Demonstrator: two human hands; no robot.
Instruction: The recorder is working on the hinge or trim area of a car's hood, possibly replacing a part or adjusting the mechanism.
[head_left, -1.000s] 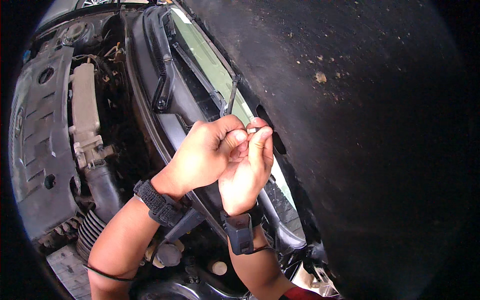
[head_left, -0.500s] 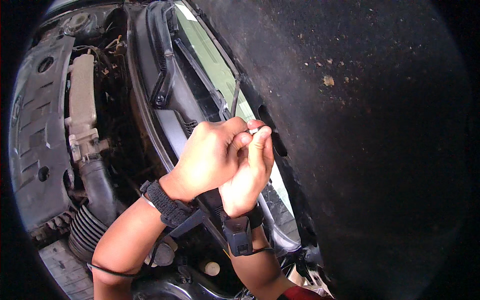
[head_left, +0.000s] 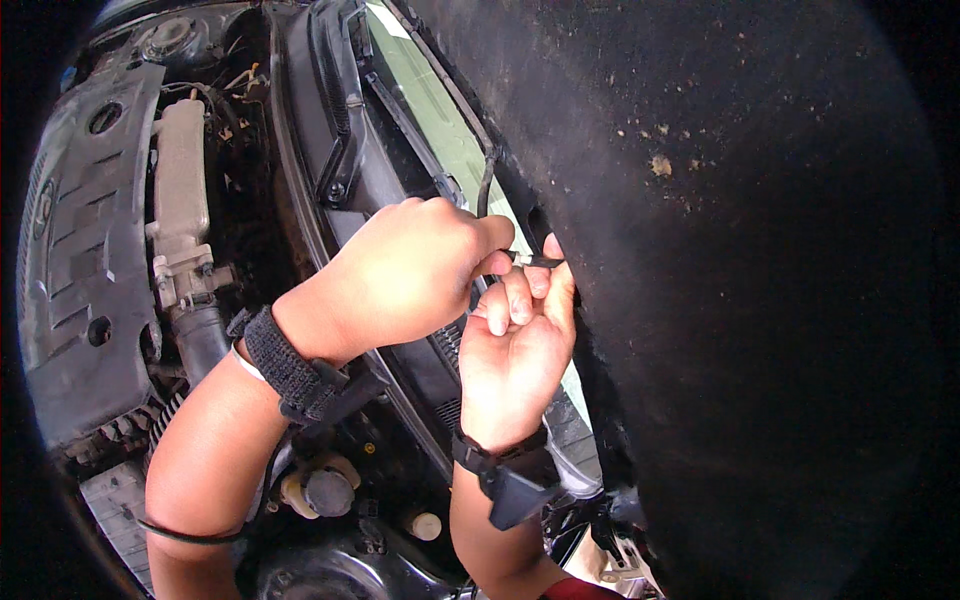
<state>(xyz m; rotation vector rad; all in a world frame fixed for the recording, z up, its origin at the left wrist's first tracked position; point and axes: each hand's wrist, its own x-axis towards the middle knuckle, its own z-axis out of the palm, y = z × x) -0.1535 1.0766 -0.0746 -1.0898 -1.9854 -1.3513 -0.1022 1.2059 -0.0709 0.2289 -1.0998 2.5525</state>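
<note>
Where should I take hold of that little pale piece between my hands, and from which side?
Probably best pinched by the slim dark sections at its two ends: the left hand from the left, the right hand from the right. The pale piece itself is short and lies roughly crosswise between the hands, leaving little to grip in the middle.

Small white connector-like piece [head_left: 524, 260] is contrasting with thin black cable-like piece [head_left: 546, 262]. Broad matte-black hood underside [head_left: 780, 300] is showing tan speckles. Rectangle-patterned dark-grey plastic engine cover [head_left: 92, 235] is reading darker than long beige-grey housing [head_left: 181, 190]. Narrow windshield glass strip [head_left: 422, 92] is showing pale green; round cap [head_left: 426, 526], cream; woven fabric wrist strap [head_left: 288, 362], black.
</note>
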